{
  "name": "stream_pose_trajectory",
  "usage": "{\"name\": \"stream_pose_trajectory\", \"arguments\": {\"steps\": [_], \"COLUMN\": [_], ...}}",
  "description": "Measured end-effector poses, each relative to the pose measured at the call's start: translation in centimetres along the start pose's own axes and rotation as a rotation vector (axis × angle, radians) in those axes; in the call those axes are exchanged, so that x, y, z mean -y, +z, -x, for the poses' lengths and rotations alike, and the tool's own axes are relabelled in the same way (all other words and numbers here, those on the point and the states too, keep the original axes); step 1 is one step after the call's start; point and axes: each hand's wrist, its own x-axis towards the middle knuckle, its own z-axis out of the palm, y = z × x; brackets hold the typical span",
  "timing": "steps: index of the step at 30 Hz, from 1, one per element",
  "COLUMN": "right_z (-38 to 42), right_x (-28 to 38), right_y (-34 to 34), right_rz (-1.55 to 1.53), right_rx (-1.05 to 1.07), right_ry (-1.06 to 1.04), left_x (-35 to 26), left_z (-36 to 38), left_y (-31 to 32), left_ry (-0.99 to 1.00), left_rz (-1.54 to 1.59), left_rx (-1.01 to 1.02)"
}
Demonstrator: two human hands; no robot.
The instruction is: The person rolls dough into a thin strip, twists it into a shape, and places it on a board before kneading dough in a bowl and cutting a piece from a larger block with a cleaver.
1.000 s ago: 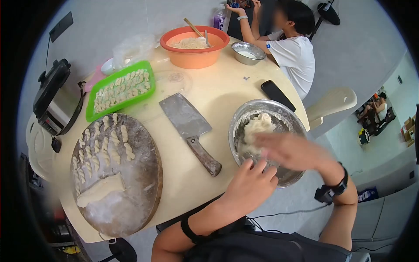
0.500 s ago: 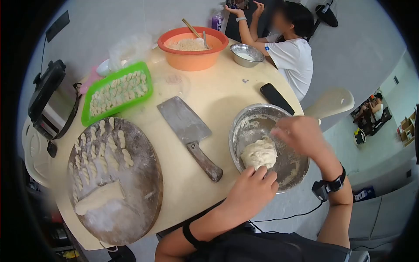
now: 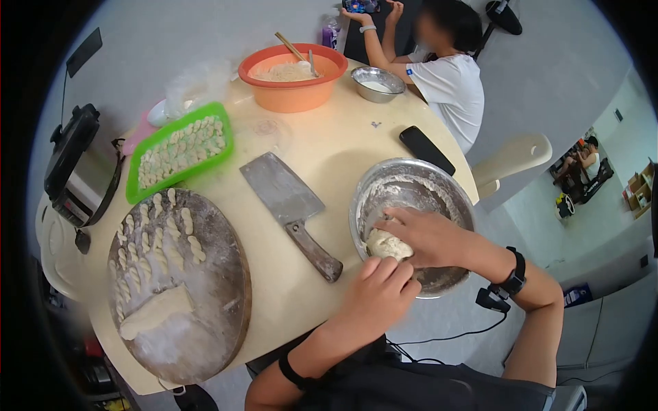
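A lump of pale dough (image 3: 388,244) lies in the steel mixing bowl (image 3: 355,212), against its near left side. My right hand (image 3: 433,238) reaches into the bowl with its fingers curled over the dough, hiding part of it. At the near rim, my left hand (image 3: 384,291) has its fingers closed over the edge, close to the dough; its thumb is hidden. Sticky residue coats the bowl's inner wall. Left of the bowl lies a cleaver (image 3: 284,192), its wooden handle pointing toward me.
A floured round board (image 3: 212,308) holds twisted dough pieces and a dough slab (image 3: 157,313). Behind it are a green tray (image 3: 131,181) of twists and a cooker (image 3: 89,178). An orange basin (image 3: 291,96), small metal bowl (image 3: 378,85), phone (image 3: 426,149) and seated person (image 3: 445,89) are farther back.
My right hand has come down from above the bowl's right side onto the dough. My left hand remains at the near rim. The whole view has shifted slightly.
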Motion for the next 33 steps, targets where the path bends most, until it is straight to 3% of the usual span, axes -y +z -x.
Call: {"name": "stream_pose_trajectory", "arguments": {"steps": [12,14,16,18,20,23,25,26,27,30,31,33], "right_z": [1.6,2.4,3.8,5.3,6.2,6.0,5.8,5.9,5.5,6.0,6.0,6.4], "right_x": [0.9,0.7,2.5,3.4,5.1,4.0,1.0,3.5,3.4,4.1,5.1,3.0], "right_y": [-2.3,-5.0,-10.0,-12.1,-13.7,-10.0,-3.0,-2.4,-2.1,-4.4,-6.2,-5.8], "right_rz": [-0.265,-0.214,-0.156,-0.329,-0.317,0.461,0.433,0.263,-0.018,-0.295,-0.256,-0.244], "right_rx": [-0.083,-0.210,-0.366,-0.738,-1.055,-1.460,-1.229,-0.708,-0.404,-0.224,-0.395,-0.811], "right_ry": [-0.030,-0.059,0.028,0.075,0.226,0.219,0.123,0.277,0.136,0.175,0.279,0.282], "left_x": [0.4,0.4,0.5,0.6,0.8,0.7,0.7,0.7,0.6,1.2,1.2,0.9], "left_z": [-0.1,0.0,-0.4,-0.1,-0.1,0.0,0.2,0.2,0.2,-0.2,0.0,0.4], "left_y": [-0.6,-0.4,-0.8,-0.8,-0.4,-0.7,-0.5,-0.5,-0.5,-0.7,-0.7,-0.7], "left_ry": [0.049,0.046,0.048,0.044,0.051,0.042,0.041,0.045,0.049,0.061,0.045,0.042], "left_rz": [-0.026,-0.042,-0.044,-0.023,0.018,0.018,0.015,0.012,0.017,0.026,0.040,0.072], "left_rx": [0.048,0.053,0.071,0.063,0.014,0.019,0.009,0.003,0.002,-0.014,-0.021,0.014]}}
